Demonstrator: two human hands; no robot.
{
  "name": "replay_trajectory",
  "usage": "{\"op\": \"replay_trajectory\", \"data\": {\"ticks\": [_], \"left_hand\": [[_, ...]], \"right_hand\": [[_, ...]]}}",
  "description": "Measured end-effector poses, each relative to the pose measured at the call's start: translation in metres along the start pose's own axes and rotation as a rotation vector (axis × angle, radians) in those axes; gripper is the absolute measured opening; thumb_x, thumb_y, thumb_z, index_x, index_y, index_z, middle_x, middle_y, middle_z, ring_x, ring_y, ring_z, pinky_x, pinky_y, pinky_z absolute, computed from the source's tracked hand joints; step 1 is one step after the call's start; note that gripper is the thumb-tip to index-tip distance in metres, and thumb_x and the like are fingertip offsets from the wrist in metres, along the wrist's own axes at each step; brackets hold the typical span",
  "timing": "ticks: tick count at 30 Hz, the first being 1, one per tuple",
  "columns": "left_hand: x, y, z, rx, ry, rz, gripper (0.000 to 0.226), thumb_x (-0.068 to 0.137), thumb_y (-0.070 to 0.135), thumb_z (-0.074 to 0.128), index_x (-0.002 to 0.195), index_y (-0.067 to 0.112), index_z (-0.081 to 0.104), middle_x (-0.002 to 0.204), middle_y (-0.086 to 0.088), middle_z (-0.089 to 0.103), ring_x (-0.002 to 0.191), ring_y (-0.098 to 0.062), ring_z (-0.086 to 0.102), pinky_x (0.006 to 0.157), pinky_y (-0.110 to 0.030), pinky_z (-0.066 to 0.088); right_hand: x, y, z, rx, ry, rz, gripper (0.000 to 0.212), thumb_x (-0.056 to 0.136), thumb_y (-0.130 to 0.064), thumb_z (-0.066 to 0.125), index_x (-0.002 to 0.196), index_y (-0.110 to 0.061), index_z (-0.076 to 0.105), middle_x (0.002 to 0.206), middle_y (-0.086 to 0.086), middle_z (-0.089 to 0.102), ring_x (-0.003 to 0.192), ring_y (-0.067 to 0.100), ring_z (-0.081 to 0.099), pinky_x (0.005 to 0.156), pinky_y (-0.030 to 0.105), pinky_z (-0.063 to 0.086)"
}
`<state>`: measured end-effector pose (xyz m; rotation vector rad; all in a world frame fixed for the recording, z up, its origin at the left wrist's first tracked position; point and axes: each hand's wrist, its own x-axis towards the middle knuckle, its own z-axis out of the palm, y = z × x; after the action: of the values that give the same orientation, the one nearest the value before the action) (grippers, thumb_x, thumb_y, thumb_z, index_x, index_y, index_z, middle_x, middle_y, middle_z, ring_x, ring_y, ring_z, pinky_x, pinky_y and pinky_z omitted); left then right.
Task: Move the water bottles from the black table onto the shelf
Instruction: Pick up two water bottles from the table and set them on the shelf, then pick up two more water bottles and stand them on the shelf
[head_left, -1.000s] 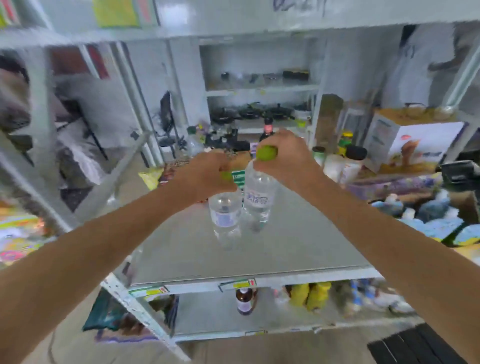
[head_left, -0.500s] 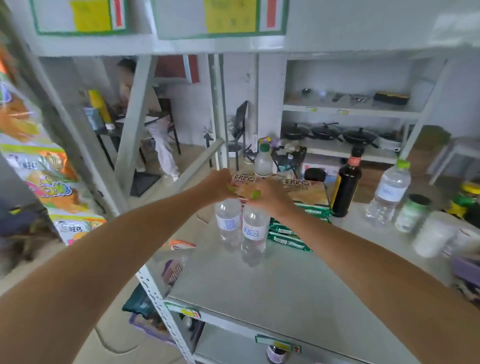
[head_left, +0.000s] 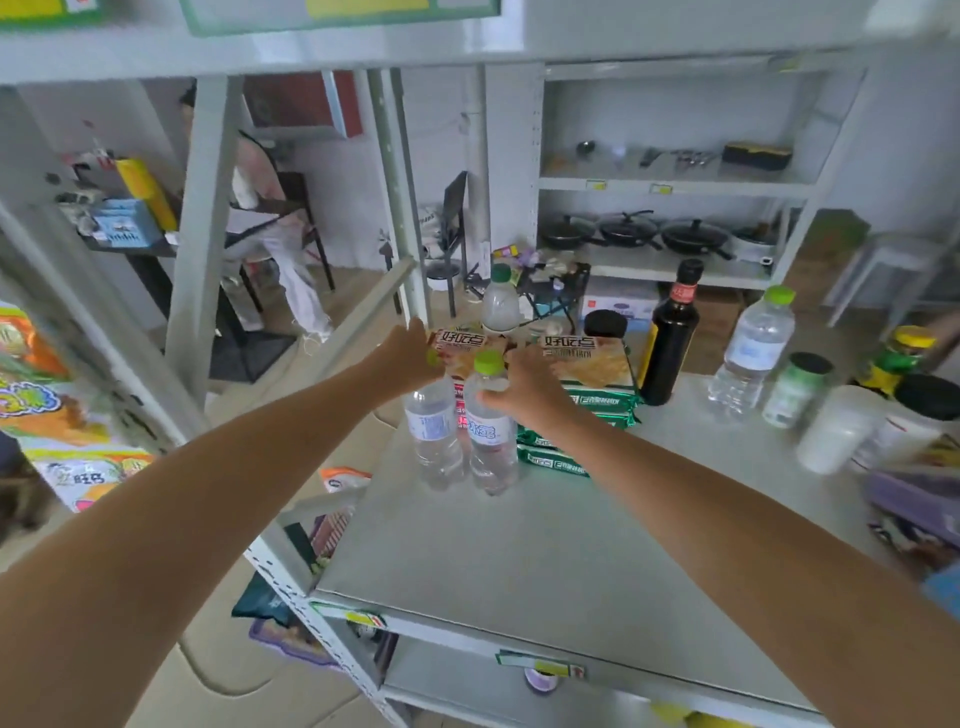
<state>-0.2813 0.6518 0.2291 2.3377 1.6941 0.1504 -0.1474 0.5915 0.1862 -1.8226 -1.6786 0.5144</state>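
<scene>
Your left hand (head_left: 410, 358) sits on top of the left water bottle (head_left: 434, 434), palm over its green cap, fingers closed around the neck. That bottle stands upright on the grey shelf (head_left: 519, 561), near the shelf's left edge. Touching it on the right stands the second water bottle (head_left: 488, 436), also upright, its green cap uncovered. Your right hand (head_left: 530, 389) is at this bottle's shoulder, thumb and fingers curled against the neck just under the cap; the hold looks light, and you cannot tell from this angle whether the grip is firm. Directly behind and to the right of the pair lies a stack of green biscuit packs (head_left: 576, 415), with your right wrist over it. Further right: a dark sauce bottle (head_left: 670, 338) upright, then a third water bottle (head_left: 753, 348), green-capped, standing apart from the pair. Several jars (head_left: 795, 389) stand at the far right.
</scene>
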Motion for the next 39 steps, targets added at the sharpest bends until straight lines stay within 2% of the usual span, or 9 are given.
{"op": "replay_trajectory", "data": {"ticks": [2,5,9,13,21,26,30,35,39], "left_hand": [[-0.005,0.0,0.003,0.111,0.036,0.006,0.058,0.088,0.028,0.056,0.13,-0.005,0.032,0.128,-0.027,0.044,0.118,-0.039,0.046,0.091,-0.042,0.047],[-0.023,0.019,0.01,0.227,0.138,0.045,0.052,0.092,0.033,0.046,0.128,-0.003,0.035,0.132,-0.026,0.039,0.125,-0.04,0.036,0.099,-0.05,0.041],[-0.048,0.076,0.032,0.347,0.258,0.412,0.043,0.093,0.031,0.042,0.123,0.0,0.042,0.129,-0.025,0.044,0.122,-0.04,0.04,0.097,-0.05,0.045],[-0.082,0.154,0.074,0.321,0.093,0.689,0.044,0.091,0.029,0.045,0.123,-0.001,0.041,0.128,-0.025,0.043,0.122,-0.04,0.037,0.097,-0.048,0.043],[-0.201,0.296,0.182,0.407,-0.278,1.146,0.043,0.09,0.028,0.048,0.123,0.003,0.041,0.131,-0.018,0.04,0.126,-0.034,0.036,0.094,-0.046,0.044],[-0.291,0.375,0.234,0.449,-0.337,1.443,0.041,0.088,0.029,0.051,0.119,0.003,0.044,0.123,-0.018,0.048,0.116,-0.035,0.047,0.088,-0.042,0.045],[-0.355,0.419,0.288,0.506,-0.437,1.52,0.037,0.085,0.027,0.054,0.112,0.001,0.048,0.118,-0.019,0.052,0.112,-0.037,0.052,0.09,-0.046,0.048],[-0.426,0.446,0.35,0.67,-0.56,1.618,0.05,0.088,0.031,0.052,0.13,0.007,0.037,0.128,-0.019,0.047,0.117,-0.037,0.05,0.091,-0.047,0.046],[-0.463,0.451,0.386,0.751,-0.648,1.644,0.049,0.088,0.022,0.048,0.135,0.016,0.036,0.126,-0.018,0.051,0.114,-0.039,0.053,0.089,-0.045,0.047]], "right_hand": [[-0.016,0.009,0.005,-0.002,0.0,0.071,0.051,0.084,-0.02,0.067,0.123,0.002,0.044,0.129,0.021,0.041,0.106,0.03,0.052,0.082,0.031,0.041],[-0.054,0.024,0.011,-0.009,0.034,0.189,0.05,0.09,-0.023,0.059,0.126,0.005,0.038,0.13,0.022,0.039,0.114,0.031,0.048,0.092,0.035,0.043],[-0.106,0.053,0.011,-0.013,0.142,0.33,0.042,0.092,-0.025,0.054,0.124,0.001,0.043,0.128,0.018,0.043,0.115,0.031,0.052,0.089,0.039,0.046],[-0.168,0.092,-0.019,-0.039,0.221,0.559,0.044,0.094,-0.027,0.049,0.129,-0.003,0.04,0.132,0.016,0.04,0.11,0.032,0.058,0.087,0.039,0.049],[-0.37,0.202,-0.099,-0.031,0.346,1.085,0.052,0.094,-0.025,0.047,0.136,0.001,0.032,0.141,0.018,0.035,0.124,0.035,0.047,0.101,0.044,0.042],[-0.523,0.245,-0.124,-0.018,0.461,1.372,0.041,0.092,-0.022,0.05,0.126,0.001,0.042,0.13,0.02,0.046,0.118,0.037,0.052,0.094,0.041,0.046],[-0.627,0.27,-0.126,-0.103,0.374,1.479,0.038,0.09,-0.019,0.05,0.122,0.0,0.05,0.106,0.015,0.05,0.117,0.035,0.053,0.094,0.04,0.046],[-0.715,0.283,-0.102,-0.02,0.189,1.57,0.053,0.086,-0.04,0.057,0.128,-0.011,0.045,0.135,0.015,0.044,0.126,0.034,0.045,0.102,0.043,0.043],[-0.753,0.292,-0.08,0.054,0.098,1.575,0.061,0.084,-0.037,0.056,0.139,-0.021,0.034,0.14,0.017,0.037,0.129,0.038,0.042,0.106,0.044,0.039]]}}
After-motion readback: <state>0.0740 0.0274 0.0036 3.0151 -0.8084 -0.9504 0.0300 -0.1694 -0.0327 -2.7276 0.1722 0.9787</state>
